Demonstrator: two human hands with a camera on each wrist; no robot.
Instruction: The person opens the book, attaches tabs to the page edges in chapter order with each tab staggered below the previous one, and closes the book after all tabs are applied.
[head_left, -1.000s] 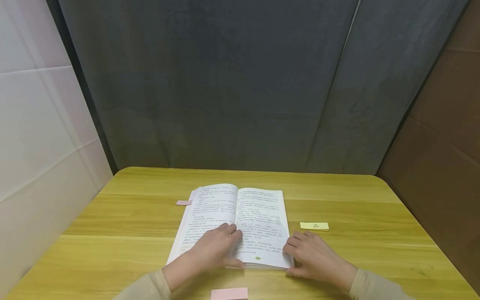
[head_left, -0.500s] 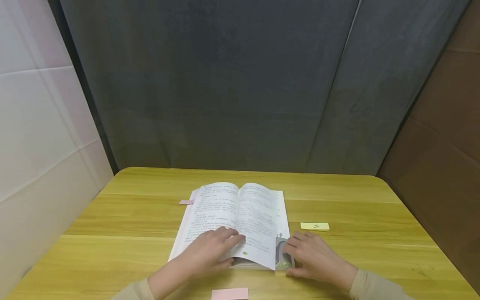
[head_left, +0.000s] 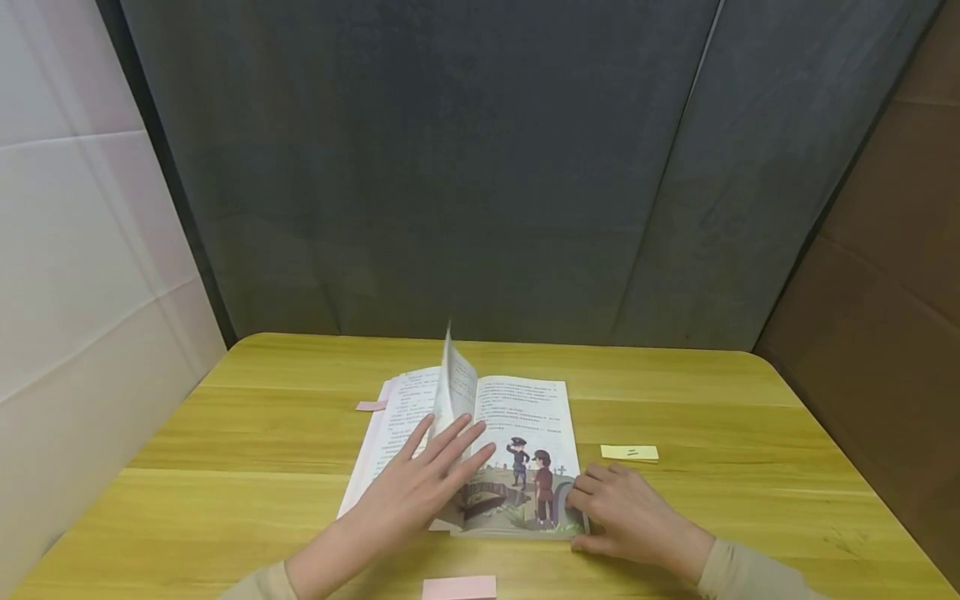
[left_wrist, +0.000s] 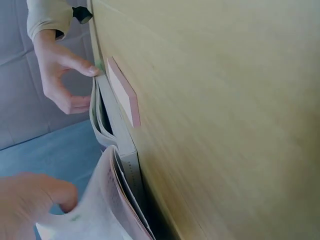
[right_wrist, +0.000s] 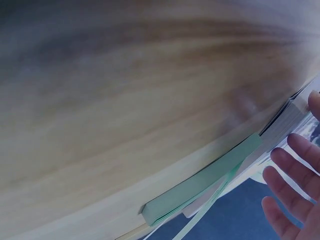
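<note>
An open book (head_left: 523, 408) lies on the wooden table, its right page showing printed text above a coloured picture of two figures. One page (head_left: 459, 383) stands up near the spine, leaning left. My left hand (head_left: 408, 492) spreads its fingers against that turning page, over the lower left part of the book. In the left wrist view the page (left_wrist: 97, 205) bends beside the fingers. At the book's lower right corner my right hand (head_left: 626, 517) holds the edge, thumb at the page ends and fingers bent over the picture page.
A pink sticky-note pad (head_left: 459, 588) lies in front of the book. To the right is a yellow sticky-note pad (head_left: 629, 452) with a dark mark. A pink tab (head_left: 371, 407) juts from the book's left side. A dark partition (head_left: 465, 175) rises behind the table.
A page has swung from the right side up to near vertical, uncovering the picture page. My left hand's fingers have straightened and spread. The right hand has stayed at the corner.
</note>
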